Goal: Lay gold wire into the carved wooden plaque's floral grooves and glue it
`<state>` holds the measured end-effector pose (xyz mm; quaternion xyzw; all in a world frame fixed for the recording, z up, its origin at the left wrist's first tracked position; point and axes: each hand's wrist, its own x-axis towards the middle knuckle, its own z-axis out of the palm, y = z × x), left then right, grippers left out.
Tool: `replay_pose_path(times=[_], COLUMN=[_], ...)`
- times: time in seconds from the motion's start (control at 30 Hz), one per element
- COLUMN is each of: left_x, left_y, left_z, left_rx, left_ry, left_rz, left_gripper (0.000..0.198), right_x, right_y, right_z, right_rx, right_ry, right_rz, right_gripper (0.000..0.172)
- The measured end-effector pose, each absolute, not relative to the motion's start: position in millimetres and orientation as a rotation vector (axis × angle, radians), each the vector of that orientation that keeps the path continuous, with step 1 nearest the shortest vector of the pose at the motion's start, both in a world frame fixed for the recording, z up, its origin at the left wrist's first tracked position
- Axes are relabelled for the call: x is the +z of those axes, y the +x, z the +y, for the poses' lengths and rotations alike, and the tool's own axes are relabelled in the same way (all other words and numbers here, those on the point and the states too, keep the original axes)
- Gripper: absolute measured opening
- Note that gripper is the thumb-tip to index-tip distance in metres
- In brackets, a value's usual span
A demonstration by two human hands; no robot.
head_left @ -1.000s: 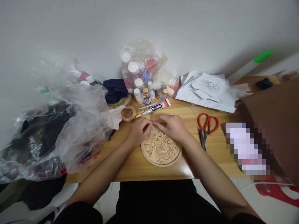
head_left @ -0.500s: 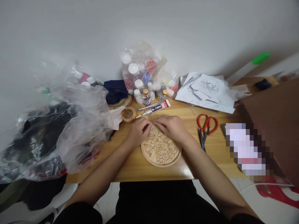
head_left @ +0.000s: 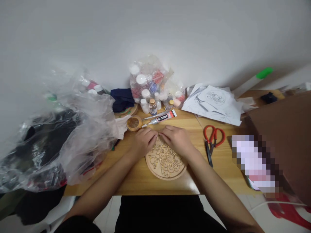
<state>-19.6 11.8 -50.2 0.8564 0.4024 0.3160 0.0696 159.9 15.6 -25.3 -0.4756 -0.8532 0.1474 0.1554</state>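
A round wooden plaque (head_left: 167,163) with a raised rim lies on the table, its face covered in a flower pattern outlined in gold wire. Over its far left part is my left hand (head_left: 144,141), fingers pinched together. My right hand (head_left: 175,139) comes in from the other side, also pinched, and the fingertips of both hands nearly meet above the plaque's far edge. Whatever sits between the fingertips is too small or hidden to make out. Just beyond the hands lie a tube of B-7000 glue (head_left: 162,117) and a round amber container (head_left: 134,123).
Red-handled scissors (head_left: 214,136) and a blurred-out phone (head_left: 254,163) lie to the right, beside a brown box (head_left: 284,136). Paper drawings (head_left: 213,102) are at the back. Bagged jars (head_left: 145,81) stand by the wall. Crumpled plastic bags (head_left: 89,129) fill the left side.
The whole view has shifted, so the table sits slightly lower in the picture. Both hands stay pinched at the plaque's far edge, with little other movement.
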Motion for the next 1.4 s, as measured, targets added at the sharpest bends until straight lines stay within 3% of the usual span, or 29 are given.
replay_pose_path(times=[0.47,1.03,1.4], left_x=[-51,-53,-55], left_y=[-21,-27,-22], left_z=[12,10,6], left_rx=[1.088,0.969,0.931], left_ry=[2.433,2.397,2.480], left_rz=[1.234,1.325,1.286], left_gripper=[0.020,0.014,0.015], right_x=[-29,-9,-33], right_y=[157,138,153], right_z=[15,1,-9], right_rx=[0.474,0.402,0.554], right_ry=[-1.270,-1.506,-1.426], right_rz=[-2.345,-2.370,-2.157], right_gripper=[0.015,0.020,0.021])
